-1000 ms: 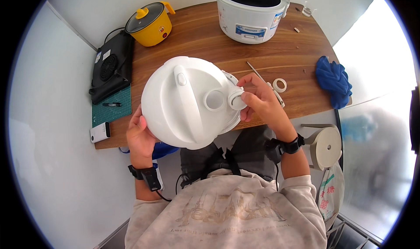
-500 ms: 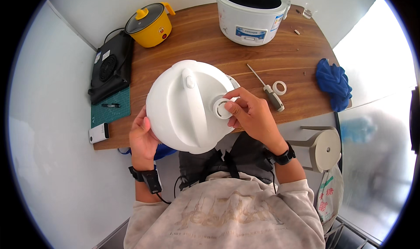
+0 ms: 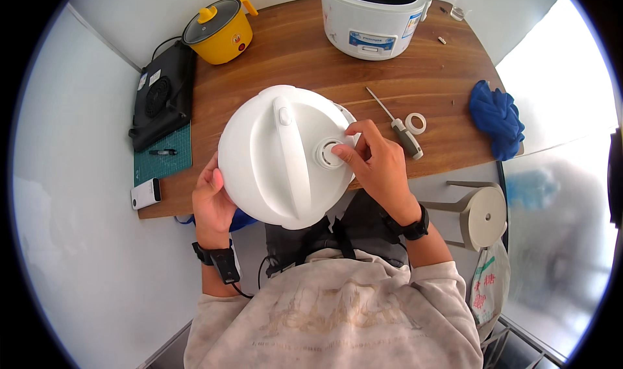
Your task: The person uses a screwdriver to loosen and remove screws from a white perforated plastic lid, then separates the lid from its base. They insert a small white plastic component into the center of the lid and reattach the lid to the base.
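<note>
Brown wood-grain tabletop (image 3: 279, 58) spreads across the room, with a flat black appliance (image 3: 146, 113) and a round yellow pot (image 3: 224, 41) at its left. Over its front edge, a round white plastic lid (image 3: 250, 155) faces outer side up; its long arched handle (image 3: 293, 158) runs away from the person, leaning slightly left, button at the far end. The left hand (image 3: 214, 200) grips the lid's left rim. The right hand (image 3: 379, 165) is half-curled, thumb tip on a small round white cap (image 3: 325, 155); whether its fingers pinch it, I cannot tell. The lid lies between both hands. Rightward are a grey-handled screwdriver (image 3: 405, 139) and a crumpled blue cloth (image 3: 496, 119).
</note>
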A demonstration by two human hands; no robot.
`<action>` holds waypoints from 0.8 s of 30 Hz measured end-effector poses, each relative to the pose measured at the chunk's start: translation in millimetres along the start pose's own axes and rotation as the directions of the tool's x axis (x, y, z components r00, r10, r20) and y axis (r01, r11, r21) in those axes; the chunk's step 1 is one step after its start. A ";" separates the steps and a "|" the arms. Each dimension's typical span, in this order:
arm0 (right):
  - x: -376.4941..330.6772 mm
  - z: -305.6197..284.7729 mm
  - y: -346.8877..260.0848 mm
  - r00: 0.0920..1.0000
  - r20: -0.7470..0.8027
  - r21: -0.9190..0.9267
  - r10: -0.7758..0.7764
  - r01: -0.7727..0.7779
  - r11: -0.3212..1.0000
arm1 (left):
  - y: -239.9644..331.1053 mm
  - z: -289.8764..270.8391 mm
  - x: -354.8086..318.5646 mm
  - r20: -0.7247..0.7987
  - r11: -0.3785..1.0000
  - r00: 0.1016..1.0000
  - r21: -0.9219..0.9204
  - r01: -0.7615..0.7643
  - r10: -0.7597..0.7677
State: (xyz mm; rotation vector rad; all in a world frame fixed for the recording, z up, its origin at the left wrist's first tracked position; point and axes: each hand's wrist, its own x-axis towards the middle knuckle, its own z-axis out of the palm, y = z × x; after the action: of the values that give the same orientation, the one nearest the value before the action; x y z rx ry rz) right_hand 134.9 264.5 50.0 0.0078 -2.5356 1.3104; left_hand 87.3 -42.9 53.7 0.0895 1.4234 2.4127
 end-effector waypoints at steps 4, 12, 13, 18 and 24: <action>1.5 4.9 3.9 0.980 -0.157 -0.088 -0.123 0.110 0.990 | -1.3 5.0 1.1 -0.037 0.999 0.999 -0.044 0.005 -0.007; -0.2 10.3 15.9 0.998 -0.016 0.292 0.062 -0.055 0.955 | -1.3 4.0 9.0 0.019 0.987 0.998 -0.149 0.059 -0.057; -0.9 11.1 15.7 0.997 0.007 0.355 0.074 -0.071 0.932 | -1.5 2.8 9.2 0.030 0.985 0.998 -0.162 0.063 -0.059; 3.9 3.4 17.6 0.980 0.139 0.467 0.145 -0.194 0.862 | -1.4 2.8 10.1 0.055 0.980 0.996 -0.184 0.077 -0.068; 7.3 -5.3 10.9 0.994 0.098 0.237 0.056 -0.078 0.968 | -2.1 4.8 10.1 -0.041 0.991 0.997 -0.119 0.053 -0.058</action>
State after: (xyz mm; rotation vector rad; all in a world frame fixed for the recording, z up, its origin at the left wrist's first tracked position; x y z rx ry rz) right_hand 127.7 276.0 46.0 0.0331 -2.4522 1.6727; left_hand 79.4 -34.7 53.1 -0.0313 1.2805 2.4608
